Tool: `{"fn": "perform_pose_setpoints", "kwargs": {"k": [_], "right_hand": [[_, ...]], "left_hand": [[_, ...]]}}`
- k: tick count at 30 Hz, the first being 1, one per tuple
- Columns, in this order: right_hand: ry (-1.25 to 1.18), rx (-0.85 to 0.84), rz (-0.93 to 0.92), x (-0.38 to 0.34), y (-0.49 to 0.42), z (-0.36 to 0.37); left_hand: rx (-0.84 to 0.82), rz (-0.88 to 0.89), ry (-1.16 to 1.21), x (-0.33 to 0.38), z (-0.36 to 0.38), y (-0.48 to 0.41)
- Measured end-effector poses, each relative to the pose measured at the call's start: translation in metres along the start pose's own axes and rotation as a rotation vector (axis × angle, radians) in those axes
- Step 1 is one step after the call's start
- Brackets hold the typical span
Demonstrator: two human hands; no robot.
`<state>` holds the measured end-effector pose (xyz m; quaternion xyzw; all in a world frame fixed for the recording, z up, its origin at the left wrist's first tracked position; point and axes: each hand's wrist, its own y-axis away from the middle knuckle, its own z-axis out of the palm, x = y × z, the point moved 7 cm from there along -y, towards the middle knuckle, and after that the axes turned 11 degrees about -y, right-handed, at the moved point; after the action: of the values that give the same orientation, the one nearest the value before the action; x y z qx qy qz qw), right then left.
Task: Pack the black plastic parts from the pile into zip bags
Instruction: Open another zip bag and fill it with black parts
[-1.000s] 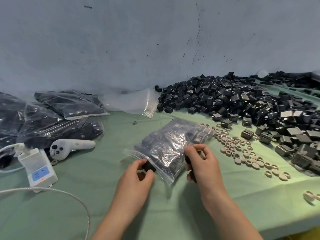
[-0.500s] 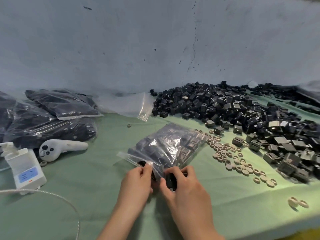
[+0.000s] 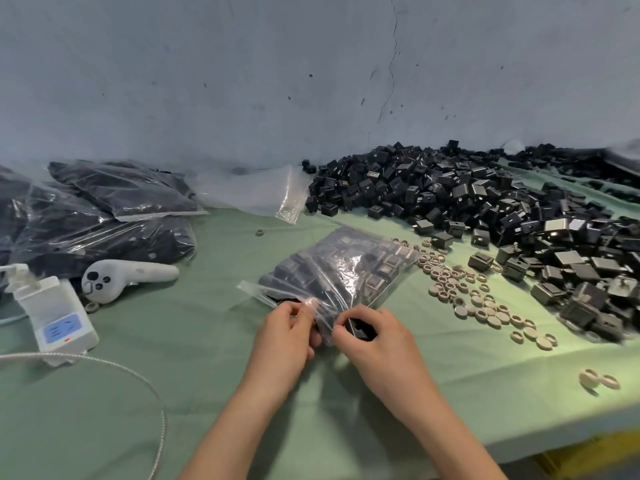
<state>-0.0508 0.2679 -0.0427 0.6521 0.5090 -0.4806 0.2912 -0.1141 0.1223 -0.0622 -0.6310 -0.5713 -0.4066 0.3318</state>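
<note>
A clear zip bag (image 3: 346, 271) stuffed with black plastic parts lies on the green worktop (image 3: 194, 348) in the middle of the scene, its mouth turned toward the near edge. The left hand (image 3: 287, 332) pinches the near rim of the bag between thumb and forefinger. Just to its right, the right hand (image 3: 377, 337) pinches the same rim with its fingertips, and a single black part (image 3: 358, 329) shows inside its curled fingers. The two hands sit close together at the bag's near corner, nearly touching.

The loose pile of black parts (image 3: 467, 202) spreads across the far right of the worktop, up to the wall (image 3: 242, 81). Between that pile and the bag lies a scatter of small beige rings (image 3: 478, 299), with two more rings (image 3: 597, 379) apart at the near right. At the far left several filled bags (image 3: 104, 209) are heaped together, and empty clear bags (image 3: 256, 195) lie against the wall beside them. A white handheld controller (image 3: 128, 277) rests just in front of the filled bags, next to a white box with a blue label (image 3: 59, 317). A braided cable (image 3: 138, 379) curves over the near left of the worktop
</note>
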Motion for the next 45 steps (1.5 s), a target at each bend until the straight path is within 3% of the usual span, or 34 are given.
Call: {"fn": "perform_pose_setpoints", "kwargs": {"k": [6, 10, 17, 19, 23, 26, 30, 39, 42, 45], "right_hand": [[-0.023, -0.030, -0.032, 0.002, -0.002, 0.000], [0.015, -0.054, -0.034, 0.002, -0.001, -0.001], [0.032, -0.071, -0.059, 0.003, -0.001, 0.001], [0.032, -0.085, -0.061, 0.004, -0.001, 0.001], [0.012, -0.122, -0.058, 0.004, -0.005, 0.001], [0.003, -0.153, -0.064, 0.005, -0.009, 0.003], [-0.021, -0.184, -0.055, 0.006, -0.012, 0.004], [-0.095, -0.244, -0.009, 0.009, -0.012, 0.006], [-0.119, -0.258, 0.006, 0.007, -0.014, 0.003], [-0.275, -0.184, 0.074, 0.004, -0.018, -0.008]], "left_hand": [[0.006, -0.039, 0.190, -0.001, 0.003, -0.001], [-0.130, 0.034, 0.116, 0.006, 0.012, 0.001], [-0.178, 0.058, 0.068, 0.009, 0.016, -0.002], [-0.116, -0.003, 0.155, 0.005, 0.011, -0.001], [0.005, -0.196, 0.569, -0.005, -0.008, -0.003], [-0.139, -0.233, 0.724, 0.003, 0.003, 0.002], [-0.225, -0.217, 0.606, 0.014, 0.018, 0.007], [-0.399, -0.227, 0.591, 0.022, 0.026, 0.010], [-0.307, -0.224, 0.659, 0.022, 0.021, 0.010], [-0.032, -0.258, 0.675, 0.011, 0.000, 0.012]]}}
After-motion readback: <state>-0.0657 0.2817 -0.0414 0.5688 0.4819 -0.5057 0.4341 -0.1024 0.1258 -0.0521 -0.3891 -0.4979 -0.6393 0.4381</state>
